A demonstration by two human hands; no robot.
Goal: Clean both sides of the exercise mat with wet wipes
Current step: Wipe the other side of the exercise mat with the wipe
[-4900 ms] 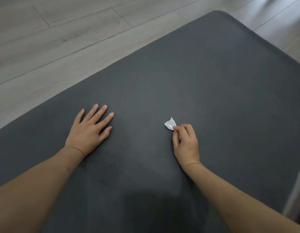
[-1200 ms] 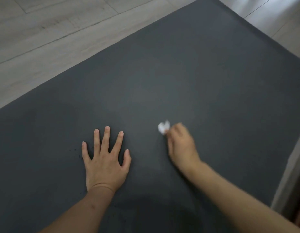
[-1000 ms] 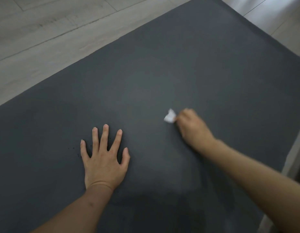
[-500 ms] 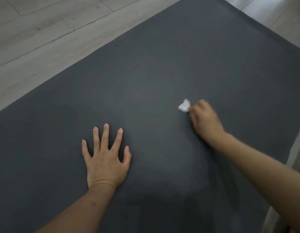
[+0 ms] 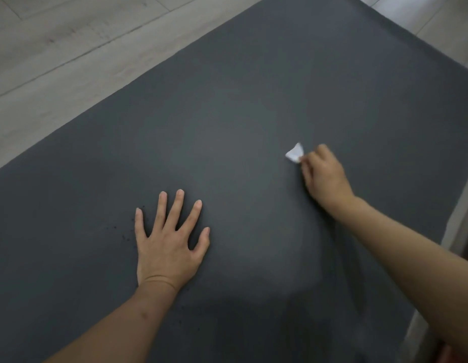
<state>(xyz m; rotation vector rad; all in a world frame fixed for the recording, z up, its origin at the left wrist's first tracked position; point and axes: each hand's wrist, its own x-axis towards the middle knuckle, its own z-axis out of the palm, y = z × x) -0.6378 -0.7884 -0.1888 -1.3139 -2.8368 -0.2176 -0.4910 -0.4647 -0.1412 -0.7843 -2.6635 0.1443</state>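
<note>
Both hands on mat (image 5: pixel 253 106), wipe (image 5: pixel 295 153) far-right.

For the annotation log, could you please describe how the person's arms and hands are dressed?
Both forearms are bare as far as the view shows, with no sleeves visible. The left hand and right hand wear no gloves, and no rings, watch or bracelet can be seen.

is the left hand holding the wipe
No, the left hand lies flat with fingers spread on the mat; the right hand pinches the wipe.
</note>
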